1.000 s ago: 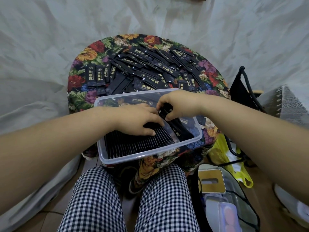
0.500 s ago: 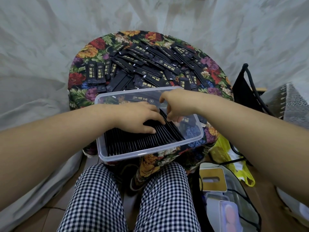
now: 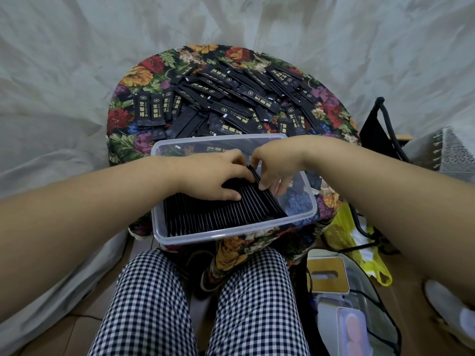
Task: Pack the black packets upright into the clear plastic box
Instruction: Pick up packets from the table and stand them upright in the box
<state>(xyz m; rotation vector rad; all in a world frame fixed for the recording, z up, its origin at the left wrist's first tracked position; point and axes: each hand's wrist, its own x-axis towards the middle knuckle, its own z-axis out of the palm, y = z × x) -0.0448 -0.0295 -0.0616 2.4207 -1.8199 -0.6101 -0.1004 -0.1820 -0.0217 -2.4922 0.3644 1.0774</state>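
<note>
Right now I have the left grip (image 3: 213, 176) laid flat, fingers straight and together, pressing on the top edges of the packed row (image 3: 218, 214) inside the clear plastic box (image 3: 231, 233). The box sits at the near edge of the worktop (image 3: 151, 65). The right grip (image 3: 275, 165) is curled over the open end of that row, its fingers (image 3: 279, 186) and thumb pinching the end packets (image 3: 254, 176), which lean back onto their neighbours.

As I read it, the step is seating these last ones against the row. I would keep the left palm down as a backstop so the standing packets cannot fan out. Then I would slide the right grip's load down to the floor of the box and square it up before letting go. A gap remains at the right end, so the row has nothing there to brace it, and I expect it to topple that way if both grips lift at once.

The packets are slim, flat sticks of smooth black film with gold print, and probably slippery against each other. The box is translucent, thin-walled plastic with a rounded rim, and it likely flexes. The loose heap (image 3: 231, 98) lies flat and overlapping behind the box, on soft flowered cloth.
</note>
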